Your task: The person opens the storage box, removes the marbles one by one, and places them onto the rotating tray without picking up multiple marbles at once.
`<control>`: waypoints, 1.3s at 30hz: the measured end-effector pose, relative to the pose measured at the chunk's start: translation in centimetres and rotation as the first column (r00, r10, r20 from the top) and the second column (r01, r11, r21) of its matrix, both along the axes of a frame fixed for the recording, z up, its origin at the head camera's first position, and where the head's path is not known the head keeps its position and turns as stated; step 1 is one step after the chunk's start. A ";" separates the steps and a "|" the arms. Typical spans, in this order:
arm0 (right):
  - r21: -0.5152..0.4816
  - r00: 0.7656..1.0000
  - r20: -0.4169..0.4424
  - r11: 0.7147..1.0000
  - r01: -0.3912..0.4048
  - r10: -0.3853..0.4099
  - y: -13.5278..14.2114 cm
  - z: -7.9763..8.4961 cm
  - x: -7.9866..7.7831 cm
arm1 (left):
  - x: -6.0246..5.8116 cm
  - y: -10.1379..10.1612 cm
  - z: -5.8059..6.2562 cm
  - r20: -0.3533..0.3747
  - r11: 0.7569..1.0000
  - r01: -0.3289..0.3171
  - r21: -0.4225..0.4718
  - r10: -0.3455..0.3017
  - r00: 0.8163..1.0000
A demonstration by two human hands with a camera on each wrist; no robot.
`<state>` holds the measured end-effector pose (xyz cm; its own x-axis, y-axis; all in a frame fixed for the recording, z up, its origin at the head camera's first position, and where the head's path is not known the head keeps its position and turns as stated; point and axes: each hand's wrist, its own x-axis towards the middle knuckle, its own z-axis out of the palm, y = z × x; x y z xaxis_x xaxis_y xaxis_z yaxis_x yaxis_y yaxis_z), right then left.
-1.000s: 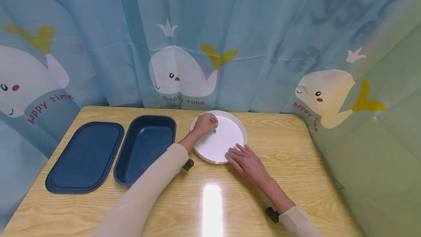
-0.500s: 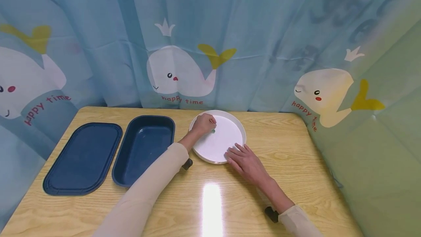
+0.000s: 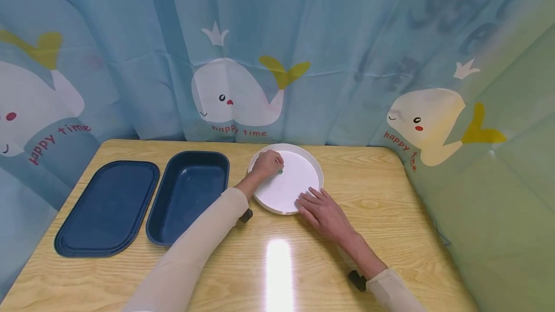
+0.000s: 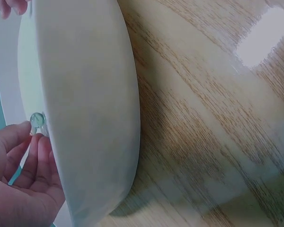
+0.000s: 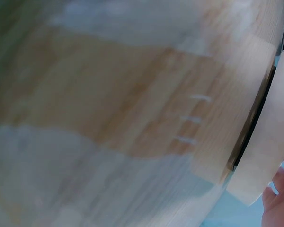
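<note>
A round white tray (image 3: 292, 189) with a low wall lies on the table. My left hand (image 3: 268, 163) reaches over it with curled fingers; thumb and fingertips pinch a thin pale thing, mostly hidden, whose kind I cannot tell. Close to those fingertips is a small green glass marble (image 4: 37, 120); whether they touch it is unclear. My right hand (image 3: 324, 213) rests on the tray's near right rim with its fingers fairly straight. In the right wrist view, the fingers (image 5: 280, 181) show beside the tray's pale wall (image 5: 267, 127).
Left of the tray stands a deep dark blue box (image 3: 188, 191), and left of that lies a flat dark blue lid (image 3: 108, 208). Blue whale-print curtain (image 3: 347, 37) hangs behind the wooden table (image 3: 373, 196) and along its right side.
The head view has shifted slightly. Both hands, the tray and the marble keep the same places relative to each other.
</note>
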<state>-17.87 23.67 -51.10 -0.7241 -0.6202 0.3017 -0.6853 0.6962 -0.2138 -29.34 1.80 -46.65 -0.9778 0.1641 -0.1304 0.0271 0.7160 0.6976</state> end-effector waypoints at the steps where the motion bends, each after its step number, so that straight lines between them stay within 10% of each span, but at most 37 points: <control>1: 0.001 1.000 0.000 1.000 0.000 0.000 0.0 0.0 0.0 | 0.0 0.0 0.0 -0.002 1.000 0.002 -0.002 -0.002 1.000; 39: -0.004 1.000 -0.024 1.000 -0.013 0.013 0.0 0.1 -0.1 | -0.2 -0.6 -0.2 -0.026 1.000 0.003 -0.008 -0.003 1.000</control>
<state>-17.93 23.68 -51.01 -0.7089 -0.6280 0.3211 -0.6989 0.6866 -0.2001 -29.51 1.24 -46.81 -0.9804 0.1659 -0.1066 0.0469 0.7210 0.6913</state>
